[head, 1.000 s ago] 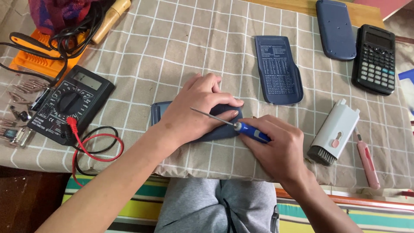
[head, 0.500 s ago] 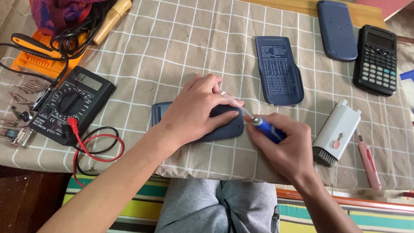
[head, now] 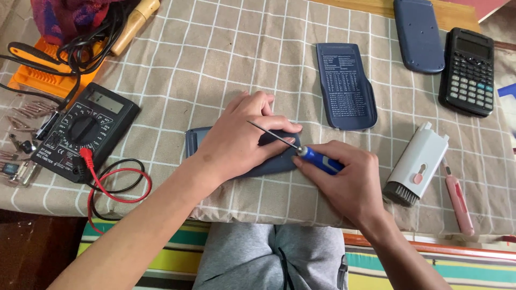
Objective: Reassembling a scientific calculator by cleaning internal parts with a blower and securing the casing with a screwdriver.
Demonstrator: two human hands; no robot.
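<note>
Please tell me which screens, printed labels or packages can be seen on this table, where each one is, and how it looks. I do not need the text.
Multimeter screen: left side, small grey rectangle on a black meter.
Calculator screen: far right, dark rectangle above rows of keys.
Printed cover: upper middle, dark blue slab with fine pale print, lying flat.
Dark blue case: centre, under the left hand; no label visible.
No packages visible.

The blue-handled screwdriver has been swung back down by the right hand. Its thin shaft is now laid flatter, with the tip brought over the back of the left hand.
</note>
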